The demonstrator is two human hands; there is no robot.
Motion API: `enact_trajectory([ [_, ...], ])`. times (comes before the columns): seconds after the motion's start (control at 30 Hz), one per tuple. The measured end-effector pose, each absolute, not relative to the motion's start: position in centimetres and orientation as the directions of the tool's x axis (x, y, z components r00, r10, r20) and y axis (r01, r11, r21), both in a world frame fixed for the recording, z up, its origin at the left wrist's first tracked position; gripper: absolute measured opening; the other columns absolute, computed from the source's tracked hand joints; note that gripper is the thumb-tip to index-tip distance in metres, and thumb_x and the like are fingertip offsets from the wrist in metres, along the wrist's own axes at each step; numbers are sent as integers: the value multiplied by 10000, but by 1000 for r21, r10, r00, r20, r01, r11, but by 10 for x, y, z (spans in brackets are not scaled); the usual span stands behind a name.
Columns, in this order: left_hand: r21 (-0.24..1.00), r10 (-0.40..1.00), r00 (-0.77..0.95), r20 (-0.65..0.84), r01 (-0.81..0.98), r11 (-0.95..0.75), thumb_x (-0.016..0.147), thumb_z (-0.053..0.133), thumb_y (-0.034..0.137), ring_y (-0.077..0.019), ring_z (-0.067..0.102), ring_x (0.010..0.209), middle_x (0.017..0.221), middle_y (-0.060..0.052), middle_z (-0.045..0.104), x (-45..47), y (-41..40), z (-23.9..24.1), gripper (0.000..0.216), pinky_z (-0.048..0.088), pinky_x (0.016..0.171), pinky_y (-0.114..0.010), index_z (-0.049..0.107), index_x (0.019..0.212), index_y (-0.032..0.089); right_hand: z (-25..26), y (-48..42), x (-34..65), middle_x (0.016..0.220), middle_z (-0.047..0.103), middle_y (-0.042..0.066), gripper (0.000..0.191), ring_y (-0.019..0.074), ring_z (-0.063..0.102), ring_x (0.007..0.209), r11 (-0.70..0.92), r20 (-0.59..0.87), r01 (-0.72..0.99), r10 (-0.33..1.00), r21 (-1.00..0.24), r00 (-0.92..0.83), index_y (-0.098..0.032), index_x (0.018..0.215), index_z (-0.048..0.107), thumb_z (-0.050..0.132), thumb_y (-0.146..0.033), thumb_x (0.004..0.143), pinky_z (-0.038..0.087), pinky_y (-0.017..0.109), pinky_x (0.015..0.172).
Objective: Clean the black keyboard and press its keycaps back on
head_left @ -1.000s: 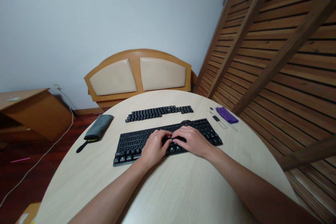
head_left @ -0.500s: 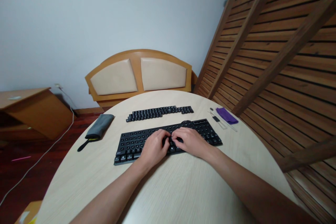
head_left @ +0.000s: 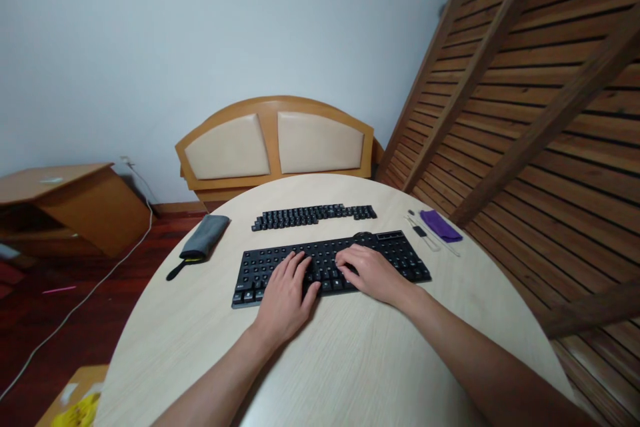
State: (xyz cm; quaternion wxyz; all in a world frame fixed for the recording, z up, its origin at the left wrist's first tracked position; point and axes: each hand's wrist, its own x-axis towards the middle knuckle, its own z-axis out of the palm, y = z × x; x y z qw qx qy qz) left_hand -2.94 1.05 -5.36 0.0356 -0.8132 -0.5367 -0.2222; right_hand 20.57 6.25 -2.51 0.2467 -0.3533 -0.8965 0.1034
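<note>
A black keyboard (head_left: 260, 267) lies across the middle of a round pale wooden table (head_left: 350, 360). My left hand (head_left: 285, 293) rests on its lower middle keys with the fingers stretched out flat. My right hand (head_left: 373, 273) lies on the keys just to the right, fingers curved down onto them and apart. Neither hand holds anything. Behind the keyboard sits a long row of loose black keycaps (head_left: 313, 215).
A grey pouch with a black strap (head_left: 203, 240) lies at the table's left edge. A purple cloth (head_left: 440, 225) and small thin tools (head_left: 423, 232) lie at the right. A wooden headboard (head_left: 277, 143) stands behind the table, slatted wood panels (head_left: 525, 113) lean at the right, a low cabinet (head_left: 75, 203) stands at the left.
My hands, close together at the keyboard's middle before, have drawn apart. The left hand's fingers have flattened out. The camera has shifted slightly left.
</note>
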Motion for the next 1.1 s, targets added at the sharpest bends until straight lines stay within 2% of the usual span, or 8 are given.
enact_trajectory([
  [0.23, 166, 829, 406, 385, 853, -495, 997, 482, 424, -310, 383, 1433, 1518, -123, 466, -36, 11, -54, 466, 388, 1142, -516, 522, 1385, 167, -37, 66, 213, 989, 718, 37, 132, 188, 633, 964, 685, 422, 504, 724, -526, -545, -224, 967, 669, 570, -149, 922, 493, 332, 871],
  [0.43, 174, 826, 393, 404, 854, -491, 991, 492, 396, -312, 390, 1429, 1493, -123, 498, -36, 11, -50, 442, 404, 1134, -514, 559, 1356, 156, -39, 67, 214, 941, 730, 28, 109, 184, 659, 913, 585, 392, 518, 808, -624, -441, -230, 928, 703, 596, -213, 920, 502, 327, 847],
  [1.1, 182, 822, 326, 468, 874, -450, 963, 515, 324, -319, 471, 1371, 1412, -135, 578, -28, 9, -51, 353, 437, 1109, -500, 616, 1246, 139, -43, 70, 211, 969, 762, 32, 138, 202, 671, 946, 658, 452, 484, 751, -577, -481, -244, 936, 745, 610, -232, 914, 505, 357, 892],
])
